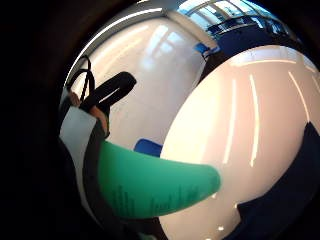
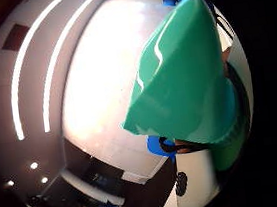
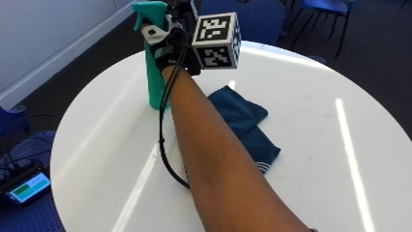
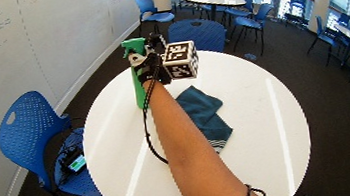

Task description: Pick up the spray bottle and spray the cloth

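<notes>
The green spray bottle point(image 3: 154, 63) stands upright in the gloved right hand point(image 3: 172, 46), which wraps its neck below the nozzle; whether its base touches the white table point(image 3: 322, 145) I cannot tell. The dark blue cloth point(image 3: 248, 125) lies crumpled beside the forearm, nearer the person than the hand. The nozzle points away from the cloth, so a squeeze now would likely wet the table instead. Dark print runs along the bottle in the palm view, too blurred to read.

Right hand point(image 3: 169, 46): black glove, black straps, white plastic piece; forearm bare, no sleeve.
</notes>
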{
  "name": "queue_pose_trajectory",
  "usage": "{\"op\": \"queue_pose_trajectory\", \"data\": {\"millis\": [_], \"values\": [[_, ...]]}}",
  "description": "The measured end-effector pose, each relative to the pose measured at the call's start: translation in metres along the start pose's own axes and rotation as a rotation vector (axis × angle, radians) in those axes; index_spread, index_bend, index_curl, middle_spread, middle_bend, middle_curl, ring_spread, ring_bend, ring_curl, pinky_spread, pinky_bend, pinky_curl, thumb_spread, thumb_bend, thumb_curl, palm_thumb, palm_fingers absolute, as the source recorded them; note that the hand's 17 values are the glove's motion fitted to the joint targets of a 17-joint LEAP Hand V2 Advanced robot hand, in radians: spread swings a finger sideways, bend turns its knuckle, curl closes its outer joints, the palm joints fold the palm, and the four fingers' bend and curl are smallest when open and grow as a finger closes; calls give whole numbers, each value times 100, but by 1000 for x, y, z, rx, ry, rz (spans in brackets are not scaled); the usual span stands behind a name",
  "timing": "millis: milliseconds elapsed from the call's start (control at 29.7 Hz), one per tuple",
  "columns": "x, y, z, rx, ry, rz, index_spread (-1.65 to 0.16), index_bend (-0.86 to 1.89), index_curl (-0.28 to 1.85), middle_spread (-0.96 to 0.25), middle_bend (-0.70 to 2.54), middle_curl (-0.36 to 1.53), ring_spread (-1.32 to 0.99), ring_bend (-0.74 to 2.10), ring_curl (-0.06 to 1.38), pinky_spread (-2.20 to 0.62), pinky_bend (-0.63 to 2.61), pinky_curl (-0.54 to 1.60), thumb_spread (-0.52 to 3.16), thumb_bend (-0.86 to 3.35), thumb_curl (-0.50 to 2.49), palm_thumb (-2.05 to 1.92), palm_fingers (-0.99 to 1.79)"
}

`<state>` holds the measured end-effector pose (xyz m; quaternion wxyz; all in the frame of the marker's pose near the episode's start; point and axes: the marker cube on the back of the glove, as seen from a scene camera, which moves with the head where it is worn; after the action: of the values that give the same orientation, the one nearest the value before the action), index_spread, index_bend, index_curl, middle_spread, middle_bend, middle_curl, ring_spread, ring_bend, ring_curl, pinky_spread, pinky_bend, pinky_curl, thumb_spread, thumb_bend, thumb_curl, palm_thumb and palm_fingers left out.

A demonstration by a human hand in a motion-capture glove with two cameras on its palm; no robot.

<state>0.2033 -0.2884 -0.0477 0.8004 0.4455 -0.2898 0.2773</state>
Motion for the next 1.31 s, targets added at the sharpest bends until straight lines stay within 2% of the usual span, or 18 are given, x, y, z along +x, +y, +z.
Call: {"op": "queue_pose_trajectory", "data": {"millis": [337,775,1314], "values": [[-30,-10,2,-10,20,-78,-29,23,53,-18,36,48,-19,51,44,-23,42,39,44,-4,79,92,130],[-27,1,6,-31,33,-29,-31,22,53,-19,34,48,-20,49,44,-24,45,40,47,-3,79,91,129],[-4,19,10,-169,97,43,-34,19,53,-21,31,49,-19,46,43,-15,34,38,60,-3,76,90,114]]}}
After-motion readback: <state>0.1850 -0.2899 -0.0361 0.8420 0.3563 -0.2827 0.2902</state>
